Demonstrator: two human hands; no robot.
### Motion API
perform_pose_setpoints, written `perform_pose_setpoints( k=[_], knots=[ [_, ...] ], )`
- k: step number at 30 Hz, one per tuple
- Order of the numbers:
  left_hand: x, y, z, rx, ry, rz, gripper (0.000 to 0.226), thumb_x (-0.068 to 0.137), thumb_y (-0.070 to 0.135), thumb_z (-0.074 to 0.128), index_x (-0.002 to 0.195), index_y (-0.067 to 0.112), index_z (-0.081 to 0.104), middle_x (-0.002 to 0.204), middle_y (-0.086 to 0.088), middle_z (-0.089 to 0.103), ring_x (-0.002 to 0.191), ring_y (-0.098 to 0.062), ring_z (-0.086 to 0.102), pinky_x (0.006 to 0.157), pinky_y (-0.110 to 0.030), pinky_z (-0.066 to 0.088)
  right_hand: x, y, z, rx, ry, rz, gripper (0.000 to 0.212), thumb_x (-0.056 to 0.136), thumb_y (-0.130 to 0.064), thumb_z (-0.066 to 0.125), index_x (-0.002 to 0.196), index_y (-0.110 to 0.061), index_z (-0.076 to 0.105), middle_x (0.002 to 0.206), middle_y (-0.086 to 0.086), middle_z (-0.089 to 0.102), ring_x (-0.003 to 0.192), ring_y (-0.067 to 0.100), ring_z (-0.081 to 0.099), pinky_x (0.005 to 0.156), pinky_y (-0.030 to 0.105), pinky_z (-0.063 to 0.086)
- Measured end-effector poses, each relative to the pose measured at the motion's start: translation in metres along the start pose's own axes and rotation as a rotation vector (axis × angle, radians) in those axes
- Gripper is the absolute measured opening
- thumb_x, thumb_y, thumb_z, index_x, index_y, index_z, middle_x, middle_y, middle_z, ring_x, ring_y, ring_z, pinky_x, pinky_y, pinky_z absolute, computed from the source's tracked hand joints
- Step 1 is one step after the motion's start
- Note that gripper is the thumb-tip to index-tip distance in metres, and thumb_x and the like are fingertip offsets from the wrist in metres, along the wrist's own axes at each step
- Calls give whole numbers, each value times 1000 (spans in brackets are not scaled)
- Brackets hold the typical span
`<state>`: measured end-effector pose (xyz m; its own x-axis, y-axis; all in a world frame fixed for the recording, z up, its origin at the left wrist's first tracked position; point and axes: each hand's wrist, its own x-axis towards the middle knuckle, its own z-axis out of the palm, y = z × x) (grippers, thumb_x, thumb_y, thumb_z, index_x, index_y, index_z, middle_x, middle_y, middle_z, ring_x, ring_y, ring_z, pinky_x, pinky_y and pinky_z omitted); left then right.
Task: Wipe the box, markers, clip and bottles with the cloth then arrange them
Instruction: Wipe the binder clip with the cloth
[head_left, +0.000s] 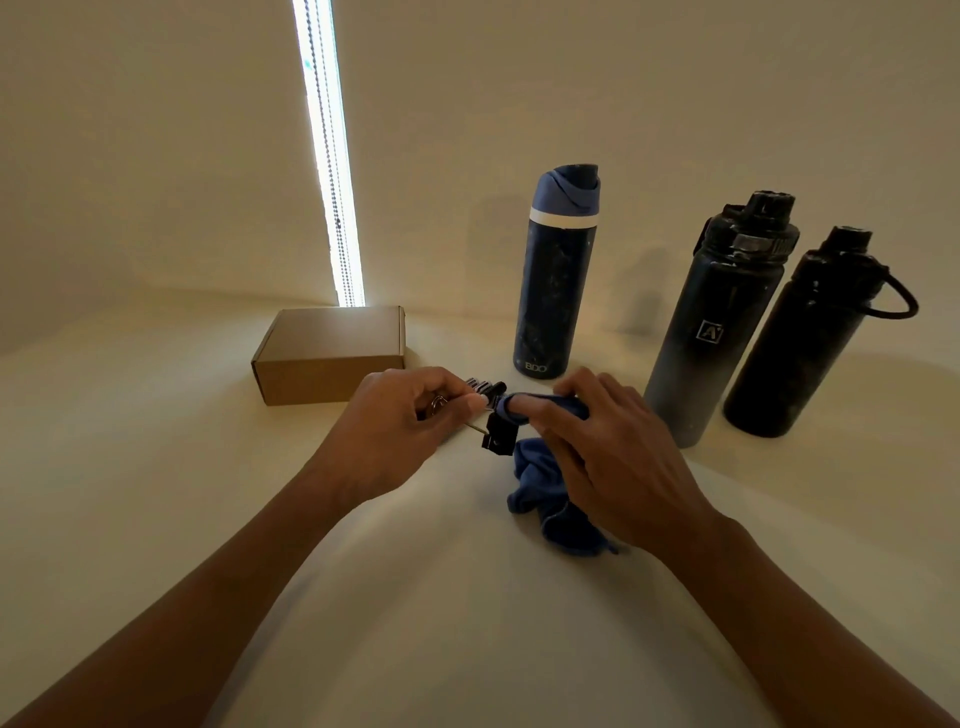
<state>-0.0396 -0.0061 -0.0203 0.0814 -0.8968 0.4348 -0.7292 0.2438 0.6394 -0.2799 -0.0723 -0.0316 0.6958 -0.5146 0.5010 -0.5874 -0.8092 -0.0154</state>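
Head view: a black binder clip (496, 434) is pinched by its wire handle in the left hand (402, 421), fingers curled, above the counter (156, 493). A blue cloth (545, 493) is gripped by the right hand (608, 457) and pressed over a fingertip against the clip; its tail lies on the counter. Dark markers (485, 387) are partly hidden behind the hands. A cardboard box (332, 353) sits at 11 o'clock. A blue bottle (556, 275) stands at 1 o'clock; two black bottles (717, 312) (810, 332) stand close together at 2 o'clock.
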Motion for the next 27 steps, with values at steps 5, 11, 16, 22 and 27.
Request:
perform_pose_setpoints(
  k=[5,11,16,22,27],
  knots=[
    [1,-1,0,4,19,-18,22,96,44,66,105,26,77,60,26,60,53,1,52,49,-11,40,-3,-2,2,-56,1,7,38,97,-31,47,135,-30,55,114,-4,45,98,14,43,79,39,48],
    [4,-5,0,18,42,-44,24,98,40,67,106,21,78,55,36,54,57,11,55,51,-5,37,-2,-12,-2,-44,-96,-51,40,98,-30,44,138,-39,47,115,-2,55,100,22,53,83,42,47],
    [4,-7,-1,20,49,-43,23,98,42,67,104,23,78,56,33,56,55,9,54,51,-6,37,-3,-12,-7,-71,-69,-52,41,97,-26,47,136,-39,53,115,-5,51,102,18,48,82,37,44],
    [4,-7,1,25,45,-34,23,97,45,66,105,27,77,71,21,66,62,4,60,54,-8,40,-1,-5,6,-36,-2,8,38,96,-35,46,134,-32,51,110,2,56,93,20,54,77,39,51],
    [5,-14,-4,-15,75,-74,21,97,48,67,101,31,78,74,22,69,65,4,62,60,-10,42,-4,-7,3,-72,-32,-126,47,94,-34,60,137,-39,41,116,2,52,95,19,51,79,33,46]
  ],
)
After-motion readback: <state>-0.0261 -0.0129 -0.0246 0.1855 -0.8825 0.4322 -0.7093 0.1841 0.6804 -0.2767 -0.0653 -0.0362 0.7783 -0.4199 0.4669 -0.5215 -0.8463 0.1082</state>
